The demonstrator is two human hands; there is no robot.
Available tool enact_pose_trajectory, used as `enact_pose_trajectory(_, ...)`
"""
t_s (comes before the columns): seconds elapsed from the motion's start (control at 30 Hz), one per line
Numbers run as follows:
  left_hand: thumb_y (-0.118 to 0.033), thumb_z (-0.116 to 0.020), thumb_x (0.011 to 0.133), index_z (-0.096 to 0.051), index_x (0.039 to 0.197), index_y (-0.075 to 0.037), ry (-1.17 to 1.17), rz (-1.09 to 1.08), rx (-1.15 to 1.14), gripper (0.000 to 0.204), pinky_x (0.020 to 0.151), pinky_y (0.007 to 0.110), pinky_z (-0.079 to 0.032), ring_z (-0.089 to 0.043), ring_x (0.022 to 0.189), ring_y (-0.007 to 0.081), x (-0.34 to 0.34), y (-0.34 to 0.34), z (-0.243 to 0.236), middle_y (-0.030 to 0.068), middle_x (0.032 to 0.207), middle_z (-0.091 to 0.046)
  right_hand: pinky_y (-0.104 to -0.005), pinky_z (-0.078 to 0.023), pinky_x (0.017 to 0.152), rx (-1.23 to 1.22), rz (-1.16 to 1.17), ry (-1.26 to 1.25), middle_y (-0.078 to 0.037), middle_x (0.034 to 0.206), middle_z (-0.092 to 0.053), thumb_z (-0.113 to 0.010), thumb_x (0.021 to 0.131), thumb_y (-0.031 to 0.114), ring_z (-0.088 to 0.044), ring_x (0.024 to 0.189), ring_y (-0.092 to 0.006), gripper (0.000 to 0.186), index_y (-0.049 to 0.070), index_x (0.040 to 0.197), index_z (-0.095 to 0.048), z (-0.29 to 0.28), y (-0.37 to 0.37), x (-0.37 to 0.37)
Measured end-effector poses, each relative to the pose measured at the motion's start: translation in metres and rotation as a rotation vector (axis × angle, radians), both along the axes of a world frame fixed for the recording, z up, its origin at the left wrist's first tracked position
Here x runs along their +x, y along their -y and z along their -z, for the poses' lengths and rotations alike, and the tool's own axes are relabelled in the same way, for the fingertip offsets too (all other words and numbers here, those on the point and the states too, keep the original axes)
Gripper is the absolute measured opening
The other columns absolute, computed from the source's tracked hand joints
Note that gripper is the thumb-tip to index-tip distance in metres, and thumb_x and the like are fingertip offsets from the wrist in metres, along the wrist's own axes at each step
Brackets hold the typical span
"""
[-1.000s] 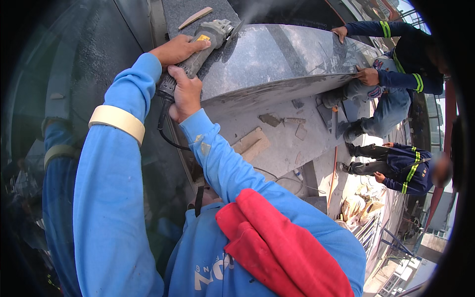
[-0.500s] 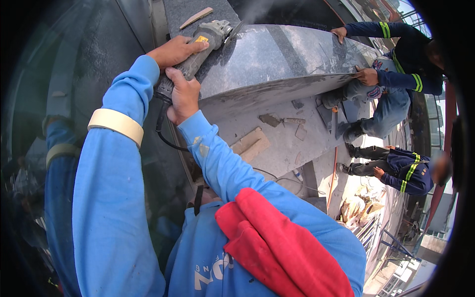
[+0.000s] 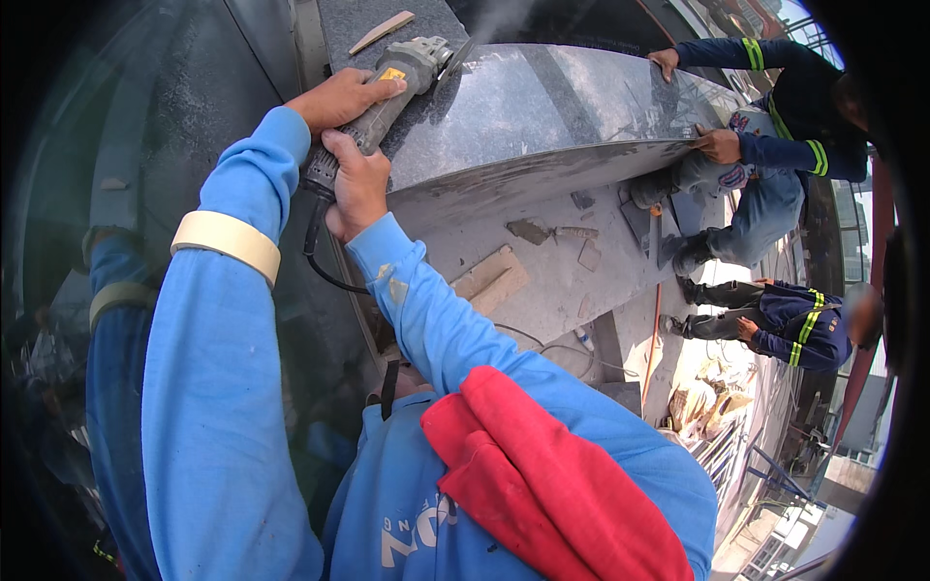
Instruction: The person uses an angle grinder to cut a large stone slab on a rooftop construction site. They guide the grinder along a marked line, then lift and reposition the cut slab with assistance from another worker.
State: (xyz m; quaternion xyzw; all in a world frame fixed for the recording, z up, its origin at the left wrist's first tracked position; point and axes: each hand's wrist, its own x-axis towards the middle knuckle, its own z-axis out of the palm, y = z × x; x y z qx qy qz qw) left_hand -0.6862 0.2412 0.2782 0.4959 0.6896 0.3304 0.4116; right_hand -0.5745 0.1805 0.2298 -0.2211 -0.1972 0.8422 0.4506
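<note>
Grey stone slab [image 3: 542, 107] is the landmark, tilted, its long lower edge turned toward the wearer; angle grinder [image 3: 380, 118] at the slab's left end, head up and away from the wearer, disc [image 3: 455, 64] beside the slab's upper left corner; pale dust [image 3: 499, 21] hanging just past that corner; whether the disc bites stone, I cannot tell from here.

Both bare hands clamped on the grinder, close together; left hand [image 3: 339, 100] wraps the body nearer the head; right hand [image 3: 358, 182] grips the rear, by the black cable [image 3: 312, 237], which drops away left of the slab; sleeves light blue, a cream ring [image 3: 225, 244] round the left forearm; red cloth [image 3: 552, 474] draped over the wearer's front, on the near side of the slab.

At the slab's right end, a crouching co-worker in dark clothing with bright stripes; one hand [image 3: 665, 64] on the top edge, the other [image 3: 719, 145] on the lower edge; a second person [image 3: 799, 324] stands farther off, beyond that end and nearer the wearer.

Thin wooden wedge [image 3: 382, 32] beyond the slab's left end; below the slab, on a dusty pale surface [image 3: 572, 295], a broken board [image 3: 492, 281] and small flat scraps [image 3: 589, 256]; orange cord [image 3: 653, 339] runs below the slab's right end.
</note>
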Motion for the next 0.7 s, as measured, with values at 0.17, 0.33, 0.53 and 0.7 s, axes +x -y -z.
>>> enact_pose_trajectory(0.17, -0.052, -0.066, 0.095, -0.064, 0.119, 0.007, 0.019, 0.034, -0.068, 0.064, 0.069, 0.029, -0.053, -0.065, 0.081, 0.0143, -0.003, -0.0041, -0.0008, 0.0117, 0.097, -0.068, -0.0341, -0.056, 0.076, -0.012, -0.007, -0.005, -0.008, 0.098, -0.069, -0.069, 0.09, 0.01, -0.069, 0.083, -0.018, 0.024, -0.002, 0.111, -0.063, -0.0001, -0.0025, 0.0012)
enact_pose_trajectory(0.33, -0.052, -0.066, 0.095, -0.064, 0.12, 0.005, 0.007, 0.051, -0.079, 0.062, 0.069, 0.03, -0.053, -0.065, 0.081, 0.0145, -0.0055, -0.008, 0.0013, 0.0111, 0.098, -0.068, -0.0342, -0.057, 0.076, -0.019, -0.014, -0.008, -0.008, 0.098, -0.069, -0.069, 0.09, 0.01, -0.069, 0.083, -0.0183, 0.025, -0.002, 0.111, -0.063, -0.002, -0.0038, 0.0017)
enact_pose_trajectory(0.53, -0.055, -0.068, 0.092, -0.069, 0.109, 0.008, -0.008, 0.015, 0.001, 0.065, 0.065, 0.031, -0.053, -0.067, 0.072, 0.0171, -0.0043, -0.0081, 0.0065, 0.0142, 0.09, -0.071, -0.034, -0.057, 0.076, -0.024, -0.019, -0.008, -0.008, 0.099, -0.069, -0.069, 0.09, 0.01, -0.069, 0.083, -0.0186, 0.025, -0.002, 0.111, -0.063, -0.0043, -0.0041, 0.0023)
enact_pose_trajectory(0.7, -0.051, -0.065, 0.096, -0.065, 0.119, 0.004, -0.007, 0.043, -0.079, 0.059, 0.07, 0.03, -0.054, -0.065, 0.081, 0.0139, -0.0057, -0.006, -0.0001, 0.0105, 0.099, -0.069, -0.0331, -0.056, 0.076, -0.017, 0.0, -0.01, -0.008, 0.098, -0.069, -0.069, 0.09, 0.009, -0.069, 0.083, -0.0177, 0.024, -0.001, 0.111, -0.064, -0.006, 0.0001, 0.0023)
